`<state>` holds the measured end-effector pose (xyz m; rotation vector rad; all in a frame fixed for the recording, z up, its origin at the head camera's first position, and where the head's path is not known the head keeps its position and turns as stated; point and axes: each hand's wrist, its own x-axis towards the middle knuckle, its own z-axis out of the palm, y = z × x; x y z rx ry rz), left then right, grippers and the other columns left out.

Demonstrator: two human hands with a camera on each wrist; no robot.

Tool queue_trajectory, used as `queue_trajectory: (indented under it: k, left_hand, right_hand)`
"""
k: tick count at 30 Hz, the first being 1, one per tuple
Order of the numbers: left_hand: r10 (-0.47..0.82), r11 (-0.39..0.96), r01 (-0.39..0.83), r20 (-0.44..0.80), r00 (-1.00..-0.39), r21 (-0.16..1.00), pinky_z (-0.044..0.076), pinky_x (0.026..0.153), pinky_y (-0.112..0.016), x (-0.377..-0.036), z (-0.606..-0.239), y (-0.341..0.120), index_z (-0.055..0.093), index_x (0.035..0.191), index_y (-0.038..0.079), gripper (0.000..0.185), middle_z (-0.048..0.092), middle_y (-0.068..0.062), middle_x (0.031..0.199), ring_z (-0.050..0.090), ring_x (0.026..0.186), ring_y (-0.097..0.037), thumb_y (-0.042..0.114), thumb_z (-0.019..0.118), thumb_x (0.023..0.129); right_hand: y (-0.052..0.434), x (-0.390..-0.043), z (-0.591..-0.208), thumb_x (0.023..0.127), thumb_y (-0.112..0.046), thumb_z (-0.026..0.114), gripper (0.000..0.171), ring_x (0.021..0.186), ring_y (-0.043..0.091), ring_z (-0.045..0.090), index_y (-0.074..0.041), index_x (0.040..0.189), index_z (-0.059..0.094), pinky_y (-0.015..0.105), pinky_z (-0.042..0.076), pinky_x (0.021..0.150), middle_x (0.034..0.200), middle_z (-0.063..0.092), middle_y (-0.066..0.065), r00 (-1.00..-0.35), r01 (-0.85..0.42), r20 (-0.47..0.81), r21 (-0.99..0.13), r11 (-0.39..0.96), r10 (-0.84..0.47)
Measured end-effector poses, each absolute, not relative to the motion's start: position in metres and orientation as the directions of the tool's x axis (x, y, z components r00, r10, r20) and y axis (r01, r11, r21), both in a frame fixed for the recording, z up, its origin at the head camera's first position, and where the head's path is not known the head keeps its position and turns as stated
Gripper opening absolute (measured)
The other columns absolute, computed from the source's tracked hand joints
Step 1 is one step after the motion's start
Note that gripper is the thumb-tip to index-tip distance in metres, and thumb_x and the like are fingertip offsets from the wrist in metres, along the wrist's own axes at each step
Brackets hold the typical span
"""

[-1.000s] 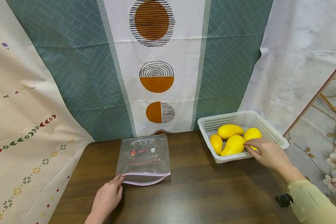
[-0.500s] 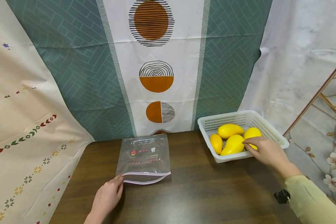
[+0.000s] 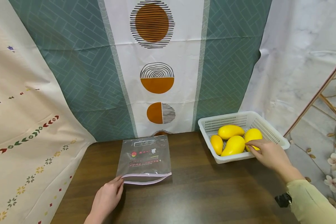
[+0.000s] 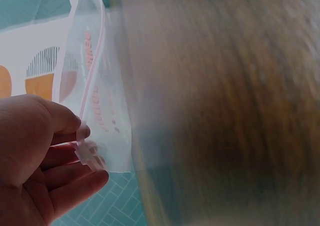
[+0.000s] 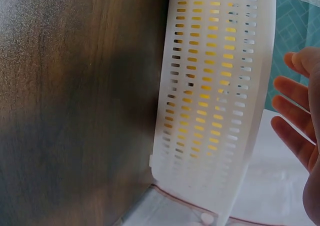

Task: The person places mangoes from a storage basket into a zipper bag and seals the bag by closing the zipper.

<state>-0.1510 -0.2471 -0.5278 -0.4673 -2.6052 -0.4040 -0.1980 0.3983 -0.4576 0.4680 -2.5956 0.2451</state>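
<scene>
My left hand (image 3: 107,195) pinches the near left corner of a clear zip bag (image 3: 145,160), which lies flat with its pink-edged mouth parted. In the left wrist view, a small clear slider (image 4: 89,153) sits at the fingers on the bag's zip. My right hand (image 3: 270,155) hovers over the near right side of a white plastic basket (image 3: 212,119), fingers loosely bent and holding nothing. Several yellow mangoes (image 3: 234,145) lie in the basket; the rightmost mango (image 3: 252,134) is partly behind the fingertips. In the right wrist view, the fingers (image 5: 295,136) are above the basket's rim.
Both things rest on a dark brown wooden table (image 3: 190,186). A patterned green and white cloth (image 3: 182,90) hangs behind it. A cream cloth (image 3: 44,130) borders the left, and a floral marbled cloth (image 3: 305,102) the right.
Both hands keep their places, the left at the bag's corner and the right over the basket. The head view shifts very slightly.
</scene>
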Motion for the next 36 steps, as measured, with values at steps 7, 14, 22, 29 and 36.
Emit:
queue_trajectory:
  k: [7,14,22,29,36]
  left_hand:
    - [0.253,0.898,0.390,0.487,-0.836,0.202,0.062,0.068,-0.053,-0.152,-0.527,-0.246,0.084,0.101,0.000,0.013,0.079,-0.017,0.113,0.079,0.093,-0.036,0.001,0.083,0.087]
    - [0.255,0.897,0.390,0.478,-0.840,0.207,0.062,0.068,-0.051,-0.151,-0.528,-0.246,0.084,0.101,0.002,0.014,0.080,-0.012,0.114,0.080,0.094,-0.033,0.002,0.084,0.087]
    - [0.259,0.898,0.390,0.469,-0.844,0.205,0.063,0.070,-0.051,-0.152,-0.529,-0.246,0.085,0.101,0.003,0.015,0.080,-0.011,0.114,0.080,0.095,-0.033,0.002,0.085,0.087]
    - [0.261,0.897,0.389,0.460,-0.849,0.210,0.062,0.068,-0.050,-0.151,-0.530,-0.246,0.085,0.102,0.003,0.015,0.080,-0.010,0.114,0.080,0.095,-0.033,0.002,0.085,0.086]
    - [0.254,0.900,0.377,0.441,-0.861,0.219,0.062,0.068,-0.050,-0.150,-0.530,-0.246,0.085,0.102,0.003,0.019,0.080,-0.010,0.116,0.080,0.095,-0.033,0.001,0.087,0.084]
  right_hand:
    - [0.400,-0.197,-0.454,0.089,-0.015,0.086,0.024,0.092,0.038,0.076,-0.009,0.112,0.083,0.060,0.060,0.077,0.105,0.080,0.014,-0.833,-0.361,0.480,-0.095,0.928,-0.275]
    - [0.399,-0.200,-0.450,0.092,-0.016,0.083,0.023,0.095,0.038,0.075,-0.008,0.114,0.083,0.060,0.060,0.081,0.108,0.080,0.014,-0.862,-0.346,0.429,-0.112,0.932,-0.268]
    - [0.398,-0.211,-0.448,0.099,-0.021,0.078,0.028,0.111,0.042,0.071,-0.007,0.123,0.079,0.065,0.054,0.097,0.119,0.078,0.016,-0.925,-0.309,0.284,-0.179,0.934,-0.252]
    - [0.394,-0.229,-0.445,0.100,-0.025,0.077,0.037,0.122,0.045,0.066,-0.008,0.133,0.075,0.068,0.049,0.104,0.131,0.073,0.019,-0.954,-0.296,0.105,-0.205,0.933,-0.279]
    - [0.386,-0.251,-0.438,0.092,-0.019,0.085,0.048,0.131,0.050,0.058,-0.007,0.137,0.072,0.069,0.044,0.109,0.136,0.069,0.022,-0.931,-0.362,0.030,-0.167,0.917,-0.363]
